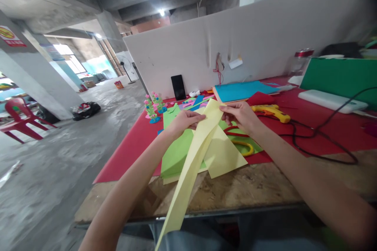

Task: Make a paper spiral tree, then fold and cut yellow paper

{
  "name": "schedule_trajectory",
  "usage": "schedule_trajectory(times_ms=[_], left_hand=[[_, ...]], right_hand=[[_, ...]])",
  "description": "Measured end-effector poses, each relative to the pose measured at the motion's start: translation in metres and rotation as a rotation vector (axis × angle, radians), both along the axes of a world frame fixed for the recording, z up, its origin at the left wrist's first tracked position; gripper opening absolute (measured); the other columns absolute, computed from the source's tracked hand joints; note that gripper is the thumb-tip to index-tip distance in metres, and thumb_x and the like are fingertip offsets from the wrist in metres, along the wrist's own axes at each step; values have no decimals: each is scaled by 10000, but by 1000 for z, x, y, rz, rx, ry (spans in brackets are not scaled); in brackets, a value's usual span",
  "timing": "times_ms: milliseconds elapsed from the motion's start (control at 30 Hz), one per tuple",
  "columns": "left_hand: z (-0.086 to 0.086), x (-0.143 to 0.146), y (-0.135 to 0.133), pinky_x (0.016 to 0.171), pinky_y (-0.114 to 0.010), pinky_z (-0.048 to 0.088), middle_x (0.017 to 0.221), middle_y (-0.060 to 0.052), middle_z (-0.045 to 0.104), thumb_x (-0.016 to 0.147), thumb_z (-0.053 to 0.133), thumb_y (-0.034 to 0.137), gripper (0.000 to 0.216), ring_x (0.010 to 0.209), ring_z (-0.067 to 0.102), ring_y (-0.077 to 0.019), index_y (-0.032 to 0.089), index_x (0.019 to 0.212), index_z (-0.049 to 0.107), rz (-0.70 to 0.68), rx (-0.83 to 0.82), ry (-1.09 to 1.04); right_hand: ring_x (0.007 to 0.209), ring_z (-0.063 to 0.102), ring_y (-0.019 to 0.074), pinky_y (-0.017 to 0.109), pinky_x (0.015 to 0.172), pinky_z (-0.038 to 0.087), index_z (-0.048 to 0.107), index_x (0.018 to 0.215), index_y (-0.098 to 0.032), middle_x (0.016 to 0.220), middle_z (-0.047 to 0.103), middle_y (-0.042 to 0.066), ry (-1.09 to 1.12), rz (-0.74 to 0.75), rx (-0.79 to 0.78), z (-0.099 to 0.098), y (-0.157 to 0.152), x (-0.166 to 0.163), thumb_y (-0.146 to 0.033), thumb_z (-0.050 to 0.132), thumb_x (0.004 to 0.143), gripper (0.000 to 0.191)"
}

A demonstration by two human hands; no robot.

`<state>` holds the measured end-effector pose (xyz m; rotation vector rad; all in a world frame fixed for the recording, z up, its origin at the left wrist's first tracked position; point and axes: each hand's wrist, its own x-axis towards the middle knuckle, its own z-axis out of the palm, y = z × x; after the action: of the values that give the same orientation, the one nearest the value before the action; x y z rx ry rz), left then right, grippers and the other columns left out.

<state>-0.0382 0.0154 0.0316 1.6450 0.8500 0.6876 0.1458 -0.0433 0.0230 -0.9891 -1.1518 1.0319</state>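
Observation:
A long strip of pale yellow paper (191,160) runs from between my hands down past the table's front edge, folded lengthwise or curling along its side. My left hand (185,121) pinches its left edge near the top. Opposite, my right hand (240,114) grips the upper right corner between thumb and fingers. Under the strip lies another yellow paper piece (225,153), on top of green sheets (176,149). Scissors with a yellow and red handle (246,148) rest just below my right hand, partly covered by paper.
A yellow glue gun (271,112) with a black cable lies right of my right hand. Blue sheets (244,91), a propped black phone (178,87) and small paper flower plants (153,106) stand farther back. A white power bank (331,101) sits at right, before a green board (341,80).

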Motion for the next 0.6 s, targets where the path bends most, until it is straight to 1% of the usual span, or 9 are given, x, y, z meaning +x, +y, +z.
schedule_trajectory(times_ms=[100,200,300,367,400,467,533,600], left_hand=[[-7,-1,-1,407,-172,268,413,64,422,586,710,393,302,383,324,-22,109,669,651,13,-17,-31],[-7,-7,-3,393,-176,225,381,78,375,571,719,386,303,370,278,-20,104,652,645,19,-1,-9],[-4,-16,-7,396,-179,237,394,67,392,578,709,387,296,384,295,-29,103,614,636,-28,13,84],[-5,-21,-11,407,-177,266,429,52,426,585,697,398,300,411,333,-38,105,603,635,-91,9,174],[-6,-23,-13,417,-175,284,450,44,443,587,692,402,301,429,356,-43,107,604,635,-131,4,219],[-8,-25,-16,448,-175,325,484,36,458,595,683,408,301,465,393,-53,111,608,631,-207,-2,294],[-9,-26,-19,480,-179,359,495,37,444,608,672,412,304,488,408,-58,113,598,616,-257,5,336],[-8,-26,-21,500,-182,376,498,39,429,616,663,417,311,500,411,-61,114,587,602,-270,23,353]], right_hand=[[330,439,68,191,335,338,566,569,-95,490,555,31,3,-10,-26,-1,0,1,-344,716,561,290],[365,462,73,189,353,355,568,603,-94,522,563,39,-65,42,-85,-2,0,4,-369,693,592,302],[532,549,102,188,433,409,610,757,-105,699,609,66,-227,192,-159,-1,1,8,-368,658,642,291],[650,561,113,189,492,422,624,854,-134,819,615,71,-366,283,-184,1,2,7,-387,633,668,314],[682,553,114,187,510,415,632,872,-145,846,614,67,-450,327,-186,3,3,5,-410,619,679,328],[708,532,109,183,542,388,654,858,-152,840,620,50,-647,440,-176,7,6,-1,-446,594,693,343],[690,506,98,182,559,355,672,838,-154,789,623,22,-835,581,-139,10,10,-10,-446,586,698,335],[641,471,82,184,551,324,681,828,-151,716,608,-2,-933,683,-87,13,14,-18,-433,573,708,325]])
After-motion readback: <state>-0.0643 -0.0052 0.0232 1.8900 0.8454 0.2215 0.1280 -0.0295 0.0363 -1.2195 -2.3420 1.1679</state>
